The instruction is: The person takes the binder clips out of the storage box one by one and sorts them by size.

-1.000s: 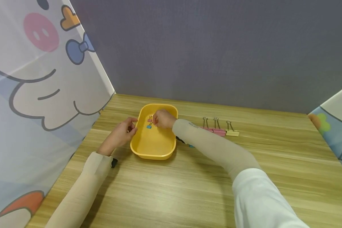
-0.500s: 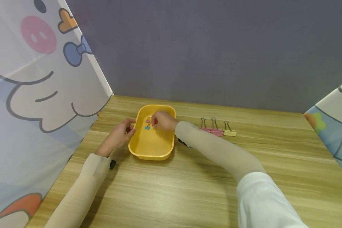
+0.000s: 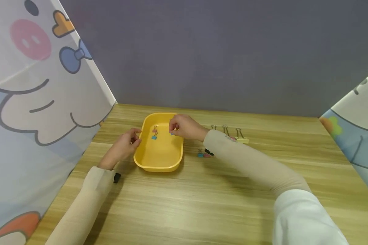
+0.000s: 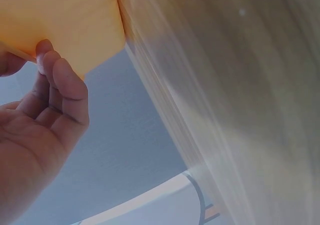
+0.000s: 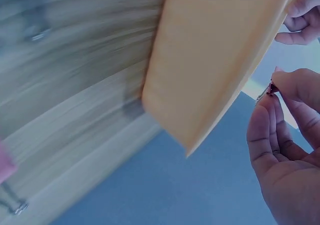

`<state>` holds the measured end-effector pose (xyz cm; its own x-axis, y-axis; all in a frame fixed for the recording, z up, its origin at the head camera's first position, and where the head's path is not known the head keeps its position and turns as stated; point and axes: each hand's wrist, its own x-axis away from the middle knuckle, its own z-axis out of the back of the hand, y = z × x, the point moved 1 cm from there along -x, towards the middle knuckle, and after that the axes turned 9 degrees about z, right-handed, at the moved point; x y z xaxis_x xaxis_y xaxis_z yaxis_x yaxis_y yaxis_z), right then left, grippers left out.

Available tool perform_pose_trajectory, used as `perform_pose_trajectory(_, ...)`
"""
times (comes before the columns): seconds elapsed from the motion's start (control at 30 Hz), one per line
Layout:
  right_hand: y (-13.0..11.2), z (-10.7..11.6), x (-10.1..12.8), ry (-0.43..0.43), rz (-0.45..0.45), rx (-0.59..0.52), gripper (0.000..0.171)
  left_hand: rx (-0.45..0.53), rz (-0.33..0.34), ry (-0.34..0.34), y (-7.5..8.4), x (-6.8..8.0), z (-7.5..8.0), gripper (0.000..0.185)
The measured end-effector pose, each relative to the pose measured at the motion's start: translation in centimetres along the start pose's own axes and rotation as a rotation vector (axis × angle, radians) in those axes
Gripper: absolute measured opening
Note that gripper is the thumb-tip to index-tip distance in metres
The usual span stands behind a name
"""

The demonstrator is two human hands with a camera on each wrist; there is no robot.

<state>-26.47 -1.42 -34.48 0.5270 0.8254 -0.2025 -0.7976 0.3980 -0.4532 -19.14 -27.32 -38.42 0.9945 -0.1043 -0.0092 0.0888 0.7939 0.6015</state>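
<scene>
A yellow plastic tray stands on the wooden table. My left hand holds its left rim between thumb and curled fingers. Above the tray's right side, my right hand pinches a small reddish binder clip between thumb and fingertips, as the right wrist view shows. Inside the tray lie a small pink binder clip and a small blue binder clip just in front of it. Another bit of blue peeks out below my right fingers; whether they touch it, I cannot tell.
Right of the tray lie a small blue clip and a small pink clip. Larger binder clips, among them a yellow one, stand farther back, partly behind my right forearm. A grey partition rises behind the table.
My right hand has moved rightward from the tray's middle toward its right rim, uncovering a bit of blue. The small clips right of the tray have come into sight. My left hand stays at the rim.
</scene>
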Motion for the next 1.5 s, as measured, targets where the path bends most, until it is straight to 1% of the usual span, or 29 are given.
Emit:
perform_pose_trajectory(0.2,0.2,1.2,2.2,0.046,0.042,0.03,0.009,-0.005,-0.017,0.013,-0.2,0.1,0.5,0.036)
perform_pose_trajectory(0.27,0.2,1.5,2.9,0.065,0.05,0.036,0.007,-0.008,-0.017,0.011,-0.2,0.0,0.5,0.036)
perform_pose_trajectory(0.43,-0.1,2.1,4.6,0.099,0.037,0.053,0.004,-0.005,-0.023,0.001,-0.2,-0.1,0.5,0.037)
perform_pose_trajectory(0.53,-0.2,2.4,5.3,0.103,0.027,0.063,0.007,0.003,-0.028,0.002,-0.3,-0.2,0.5,0.036)
perform_pose_trajectory(0.77,-0.5,2.5,6.1,0.109,0.047,0.06,0.009,-0.007,-0.025,0.015,-0.9,0.5,1.1,0.036)
perform_pose_trajectory(0.9,-0.3,3.0,7.2,0.115,0.034,0.066,0.009,-0.016,-0.027,0.025,-1.0,0.8,1.1,0.036)
perform_pose_trajectory(1.07,0.4,3.7,8.9,0.135,0.001,0.037,0.011,-0.018,-0.032,0.04,-1.1,1.0,1.2,0.036)
perform_pose_trajectory(1.17,0.8,3.6,10.0,0.138,-0.014,0.038,0.011,-0.017,-0.035,0.04,-1.0,1.0,1.2,0.036)
perform_pose_trajectory(1.27,1.3,3.1,11.0,0.128,-0.021,0.063,0.012,-0.017,-0.034,0.039,-0.9,0.9,1.1,0.035)
perform_pose_trajectory(1.33,1.5,2.8,11.6,0.12,-0.02,0.069,0.013,-0.016,-0.033,0.038,-0.8,0.9,1.1,0.036)
perform_pose_trajectory(1.5,2.1,1.5,13.0,0.082,-0.054,0.054,0.012,-0.022,-0.026,0.036,-0.8,0.7,1.0,0.036)
